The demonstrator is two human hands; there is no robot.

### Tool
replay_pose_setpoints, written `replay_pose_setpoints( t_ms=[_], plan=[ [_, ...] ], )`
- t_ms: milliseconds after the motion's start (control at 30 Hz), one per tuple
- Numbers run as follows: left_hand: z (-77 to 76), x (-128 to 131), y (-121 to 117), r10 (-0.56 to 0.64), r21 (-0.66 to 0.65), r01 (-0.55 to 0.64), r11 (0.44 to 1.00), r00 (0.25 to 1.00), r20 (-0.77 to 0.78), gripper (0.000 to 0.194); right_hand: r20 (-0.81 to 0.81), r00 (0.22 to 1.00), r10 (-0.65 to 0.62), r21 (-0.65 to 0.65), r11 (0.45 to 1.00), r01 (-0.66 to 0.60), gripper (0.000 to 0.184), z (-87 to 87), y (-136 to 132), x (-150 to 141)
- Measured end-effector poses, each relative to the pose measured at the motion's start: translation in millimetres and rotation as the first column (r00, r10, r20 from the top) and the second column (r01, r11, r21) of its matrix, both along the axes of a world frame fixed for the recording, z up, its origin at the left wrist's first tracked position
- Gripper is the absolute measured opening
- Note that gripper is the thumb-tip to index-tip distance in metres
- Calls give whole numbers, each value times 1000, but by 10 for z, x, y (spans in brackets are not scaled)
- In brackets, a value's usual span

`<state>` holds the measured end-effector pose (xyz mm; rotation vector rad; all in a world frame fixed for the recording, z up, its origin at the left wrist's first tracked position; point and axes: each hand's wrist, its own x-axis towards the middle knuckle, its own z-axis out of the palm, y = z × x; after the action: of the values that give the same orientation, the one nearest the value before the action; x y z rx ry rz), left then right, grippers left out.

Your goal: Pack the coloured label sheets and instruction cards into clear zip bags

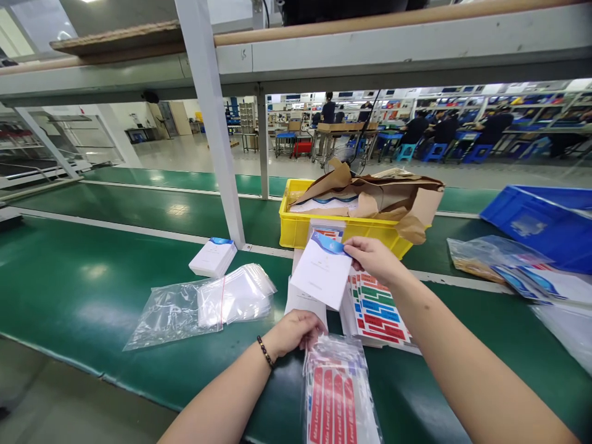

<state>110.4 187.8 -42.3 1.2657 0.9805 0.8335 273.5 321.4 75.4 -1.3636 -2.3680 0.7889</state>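
Observation:
My right hand (372, 256) pinches a white booklet (321, 277) with a blue wavy band by its upper right corner, holding it tilted above the bench. Below it lies a pile of white booklets (300, 299), partly covered. Close to the bench's front edge, my left hand (298, 330) has its fingers curled closed at the top edge of a clear plastic bag (340, 394). Sheets of red labels show inside this bag. Right of the booklets sits a stack of colored label sheets (379, 308), partly behind my right forearm.
Clear bags (235, 296) and a small booklet stack (213, 256) lie left. Behind stands a yellow crate (296, 228) with brown paper (374, 191). A blue bin (546, 222) and bagged booklets (531, 277) are right. A white post (215, 135) rises from the green bench (92, 277).

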Motion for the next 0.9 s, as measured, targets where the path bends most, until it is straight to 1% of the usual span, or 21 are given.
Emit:
replay_pose_setpoints(
  t_ms=[33,67,100,133,167,200,233,300,367,433,533,633,700,767,833,900],
  plan=[
    [5,0,-1,-5,-70,13,997,993,114,65,-29,999,19,-15,1000,-19,35,12,-96,56],
    [13,2,-9,0,-141,38,989,965,262,75,-45,998,41,-34,998,-43,33,4,-199,102],
    [24,8,-22,16,-201,76,977,907,420,80,-50,997,63,-52,997,-65,32,-22,-298,141],
    [33,18,-40,37,-246,122,961,830,557,79,-48,995,82,-66,994,-85,31,-60,-383,178],
    [41,30,-60,59,-274,160,948,760,648,72,-44,995,89,-70,993,-92,30,-106,-445,222],
    [44,43,-79,75,-290,179,940,722,687,61,-37,997,75,-58,995,-77,30,-155,-476,280],
    [43,57,-95,94,-312,182,933,711,697,51,-28,999,34,-31,999,-35,30,-204,-474,356],
    [32,79,-112,138,-366,169,915,722,678,38,-4,993,-116,49,992,116,33,-296,-384,561],
    [17,90,-111,189,-407,135,904,726,661,33,28,959,-282,110,954,277,41,-387,-231,792],
    [7,95,-106,214,-423,117,898,725,655,32,60,928,-367,111,926,360,44,-478,-89,975],
    [0,106,-114,197,-411,119,904,737,647,30,50,914,-404,87,913,398,30,-590,14,1082],
    [-12,121,-134,150,-383,149,912,748,647,31,-52,906,-419,87,902,422,16,-611,13,1073],
    [-24,128,-140,124,-372,168,913,755,643,33,-158,894,-419,71,898,433,16,-563,-12,1086],
    [-35,134,-138,133,-382,159,911,763,633,34,-277,863,-423,35,893,449,20,-485,-55,1123],
    [-36,149,-131,176,-416,136,899,757,629,34,-374,821,-432,-7,886,463,24,-414,-137,1137],
    [-24,183,-128,227,-455,135,880,722,653,38,-442,781,-442,-97,889,448,27,-386,-283,1069]
  ],
)
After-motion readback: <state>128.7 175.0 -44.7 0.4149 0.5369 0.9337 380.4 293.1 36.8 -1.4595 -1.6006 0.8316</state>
